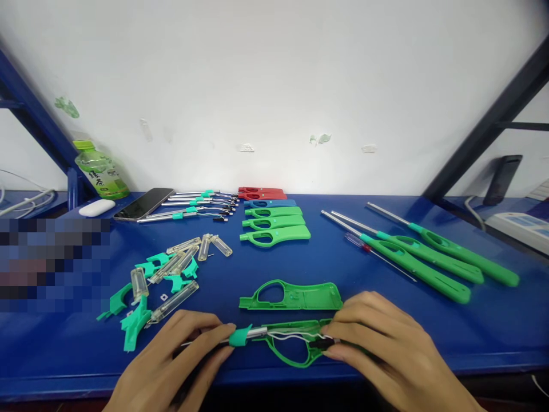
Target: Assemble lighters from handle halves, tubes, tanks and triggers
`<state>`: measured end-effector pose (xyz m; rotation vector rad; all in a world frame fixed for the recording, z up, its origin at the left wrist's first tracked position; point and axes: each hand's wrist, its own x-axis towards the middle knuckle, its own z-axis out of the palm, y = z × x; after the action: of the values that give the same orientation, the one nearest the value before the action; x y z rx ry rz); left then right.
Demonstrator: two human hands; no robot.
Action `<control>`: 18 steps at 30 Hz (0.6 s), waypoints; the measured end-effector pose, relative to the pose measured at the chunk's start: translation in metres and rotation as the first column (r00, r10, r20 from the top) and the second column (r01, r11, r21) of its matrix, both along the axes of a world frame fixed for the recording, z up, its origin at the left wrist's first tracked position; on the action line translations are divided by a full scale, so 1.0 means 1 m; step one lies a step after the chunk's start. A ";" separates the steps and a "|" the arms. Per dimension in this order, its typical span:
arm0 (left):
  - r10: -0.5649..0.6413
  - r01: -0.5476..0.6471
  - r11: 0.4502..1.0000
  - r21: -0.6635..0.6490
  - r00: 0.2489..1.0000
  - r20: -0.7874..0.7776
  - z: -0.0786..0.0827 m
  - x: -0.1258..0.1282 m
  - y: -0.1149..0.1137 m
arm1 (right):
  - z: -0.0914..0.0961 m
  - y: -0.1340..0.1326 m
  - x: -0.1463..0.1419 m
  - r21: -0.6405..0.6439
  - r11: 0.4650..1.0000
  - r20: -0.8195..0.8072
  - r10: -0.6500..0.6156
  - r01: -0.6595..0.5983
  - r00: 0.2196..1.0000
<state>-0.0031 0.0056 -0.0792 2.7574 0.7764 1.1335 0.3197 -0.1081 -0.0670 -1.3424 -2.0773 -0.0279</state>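
My left hand pinches the metal tube with a teal collar at the near edge of the blue table. That tube lies in an open green lighter shell half, with white wires running along it. My right hand presses its fingertips on the shell's rear end. A second green shell half lies empty just behind.
Left of my hands lie several clear fuel tubes and teal parts. Farther back are tube assemblies, stacked green, blue and red shells, a phone and a bottle. Three finished green lighters and a small screwdriver lie to the right.
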 end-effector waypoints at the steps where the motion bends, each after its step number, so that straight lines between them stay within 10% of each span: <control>1: 0.009 -0.009 1.000 -0.005 1.000 -0.008 -0.001 -0.001 0.001 | 0.000 0.000 0.000 0.003 1.000 0.001 0.003 -0.003 1.000; 18: -0.078 0.089 0.993 0.082 0.989 -0.126 0.001 -0.005 0.004 | 0.000 -0.003 0.000 0.001 1.000 0.005 0.010 -0.010 1.000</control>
<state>-0.0085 0.0094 -0.0778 2.9249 0.6296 1.0139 0.3195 -0.1113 -0.0671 -1.3329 -2.0872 -0.0281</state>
